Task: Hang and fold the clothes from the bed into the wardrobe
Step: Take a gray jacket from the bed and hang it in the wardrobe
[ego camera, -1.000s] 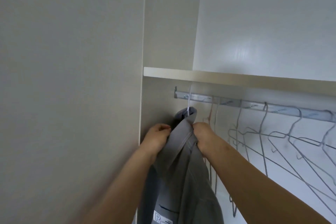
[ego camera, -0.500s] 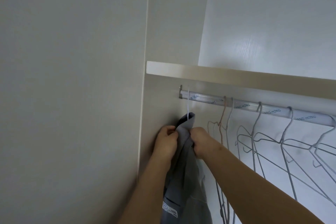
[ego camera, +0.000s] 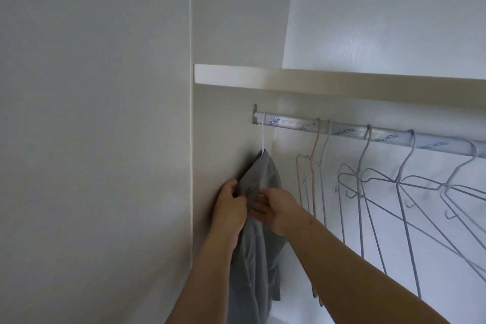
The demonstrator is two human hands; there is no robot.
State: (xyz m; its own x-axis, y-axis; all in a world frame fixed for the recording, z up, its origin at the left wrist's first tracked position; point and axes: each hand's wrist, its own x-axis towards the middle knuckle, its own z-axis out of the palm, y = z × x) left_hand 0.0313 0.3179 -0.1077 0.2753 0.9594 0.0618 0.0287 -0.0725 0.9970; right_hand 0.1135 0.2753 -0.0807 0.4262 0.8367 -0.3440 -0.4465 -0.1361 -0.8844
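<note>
A grey shirt (ego camera: 259,258) hangs on a white hanger (ego camera: 263,137) hooked at the far left end of the wardrobe rail (ego camera: 342,130), close against the wardrobe's left side wall. My left hand (ego camera: 231,208) grips the shirt's left front edge just below the collar. My right hand (ego camera: 276,208) pinches the shirt's right front edge at the same height. The hanger's shoulders are hidden inside the shirt.
Several bare wire hangers (ego camera: 399,187) hang along the rail to the right, one of them pinkish (ego camera: 314,166). A cream shelf (ego camera: 315,81) runs just above the rail. The wardrobe's side panel (ego camera: 221,139) stands right beside the shirt.
Both hands have slid a little down from the collar onto the shirt's front edges. The view has tilted, so the rail and shelf sit lower in frame.
</note>
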